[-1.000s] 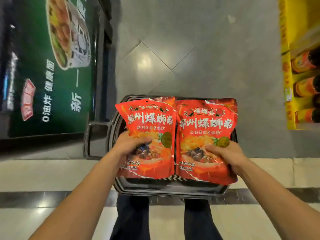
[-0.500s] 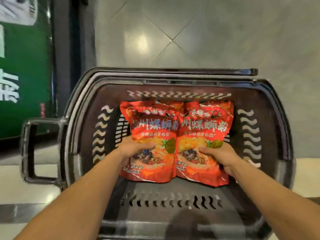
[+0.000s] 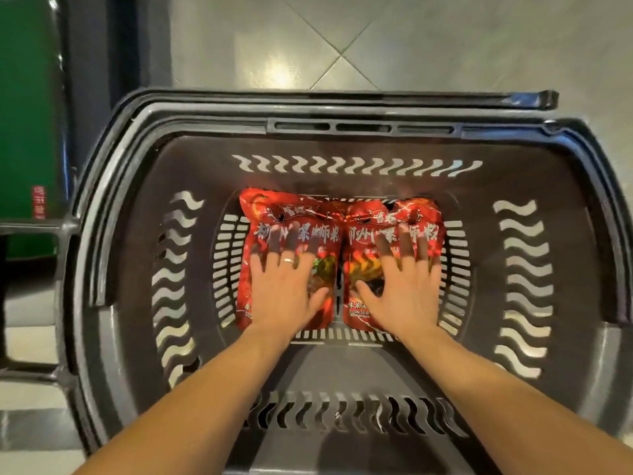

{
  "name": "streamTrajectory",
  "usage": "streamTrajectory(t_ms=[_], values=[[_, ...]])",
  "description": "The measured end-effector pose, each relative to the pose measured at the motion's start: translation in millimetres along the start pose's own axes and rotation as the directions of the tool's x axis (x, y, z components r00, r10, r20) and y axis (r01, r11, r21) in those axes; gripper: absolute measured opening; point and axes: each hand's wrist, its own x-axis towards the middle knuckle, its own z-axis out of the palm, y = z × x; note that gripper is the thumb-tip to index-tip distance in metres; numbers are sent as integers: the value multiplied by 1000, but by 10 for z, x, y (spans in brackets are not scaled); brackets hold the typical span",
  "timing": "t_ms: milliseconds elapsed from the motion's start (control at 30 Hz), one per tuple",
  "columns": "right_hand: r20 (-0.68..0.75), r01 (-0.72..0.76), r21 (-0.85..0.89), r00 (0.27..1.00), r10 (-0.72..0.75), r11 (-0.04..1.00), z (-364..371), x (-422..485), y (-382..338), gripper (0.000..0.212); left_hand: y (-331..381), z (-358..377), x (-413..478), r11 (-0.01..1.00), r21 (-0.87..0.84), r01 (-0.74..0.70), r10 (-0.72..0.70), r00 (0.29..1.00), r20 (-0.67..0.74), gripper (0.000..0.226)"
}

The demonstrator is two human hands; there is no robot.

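Two red noodle packets lie flat side by side on the bottom of a dark plastic shopping basket (image 3: 342, 126). My left hand (image 3: 284, 286), with a ring on one finger, lies flat with spread fingers on the left packet (image 3: 274, 214). My right hand (image 3: 400, 289) lies flat in the same way on the right packet (image 3: 418, 214). Neither hand curls round its packet. The lower halves of both packets are hidden under my hands.
The basket stands on a grey tiled floor (image 3: 376, 39). Its pull handle (image 3: 30, 303) sticks out to the left. A dark post (image 3: 113, 46) and a green display panel (image 3: 24, 114) stand at the left edge.
Both packets went down from my grip to the basket bottom. My fingers uncurled and now lie flat on them. The camera came closer to the basket.
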Motion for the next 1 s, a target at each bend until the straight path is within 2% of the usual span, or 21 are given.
streamTrajectory(t_ms=[100, 167, 233, 333, 367, 433, 467, 500, 533, 567, 633, 733, 767, 833, 867, 900, 933, 967, 1000], values=[[2, 73, -122, 997, -73, 990, 275, 185, 81, 89, -76, 265, 130, 991, 61, -117, 116, 993, 33, 79], [-12, 88, -107, 996, -90, 990, 477, 282, 161, 93, -143, 447, 211, 990, 87, -114, 106, 990, 95, 82], [-21, 67, -84, 997, -69, 994, 696, 344, 219, 98, -204, 625, 297, 990, 117, -81, 57, 979, 194, 83], [-4, 41, -30, 999, -41, 999, 905, 389, 236, 95, -236, 793, 441, 996, 0, 87, -82, 941, 328, 84], [98, 0, 21, 995, -2, 1000, 889, 402, 220, 92, -239, 864, 460, 989, -66, 130, -101, 939, 328, 86], [400, -148, 97, 911, 98, 984, 888, 409, 217, 93, -230, 964, 463, 984, -146, 106, -83, 985, 152, 91], [434, -195, 141, 893, 116, 971, 898, 405, 212, 90, -220, 1003, 462, 983, -153, 103, -87, 990, 110, 93], [333, -159, 182, 939, 91, 970, 936, 396, 211, 85, -211, 1030, 457, 982, -148, 119, -101, 987, 122, 95], [163, -85, 197, 985, 53, 977, 989, 407, 214, 85, -215, 1070, 460, 983, -132, 130, -111, 984, 141, 93], [53, -31, 185, 998, 21, 982, 1029, 439, 220, 88, -204, 1053, 466, 985, -113, 132, -114, 982, 150, 88], [34, -4, 126, 999, 0, 992, 1014, 466, 235, 89, -201, 1061, 478, 991, -65, 115, -105, 983, 153, 84], [-68, 36, 49, 997, -33, 998, 1021, 397, 185, 83, -116, 1004, 406, 997, -26, 79, -78, 996, 43, 82], [-55, 56, 21, 997, -55, 998, 1023, 373, 165, 83, -51, 936, 379, 996, -34, 80, -77, 993, 85, 88], [42, 55, -16, 998, -55, 998, 1090, 330, 142, 89, 32, 875, 333, 985, -112, 134, -87, 930, 356, 126], [24, 43, -5, 999, -43, 999, 1126, 325, 144, 85, 37, 914, 328, 975, -154, 161, -86, 910, 406, 123], [-17, 40, 23, 999, -39, 999, 1156, 340, 144, 81, 27, 953, 352, 968, -203, 145, -71, 941, 331, 107], [-48, 36, 35, 998, -34, 999, 1167, 358, 140, 81, -5, 1059, 383, 979, -192, 64, -31, 986, 166, 88], [-74, 40, 37, 997, -37, 999, 1180, 378, 144, 81, -14, 1111, 392, 989, -145, 3, 2, 999, 33, 80], [-80, 42, 36, 996, -39, 998, 1190, 386, 145, 81, -28, 1165, 400, 993, -114, -16, 13, 1000, -26, 78]])
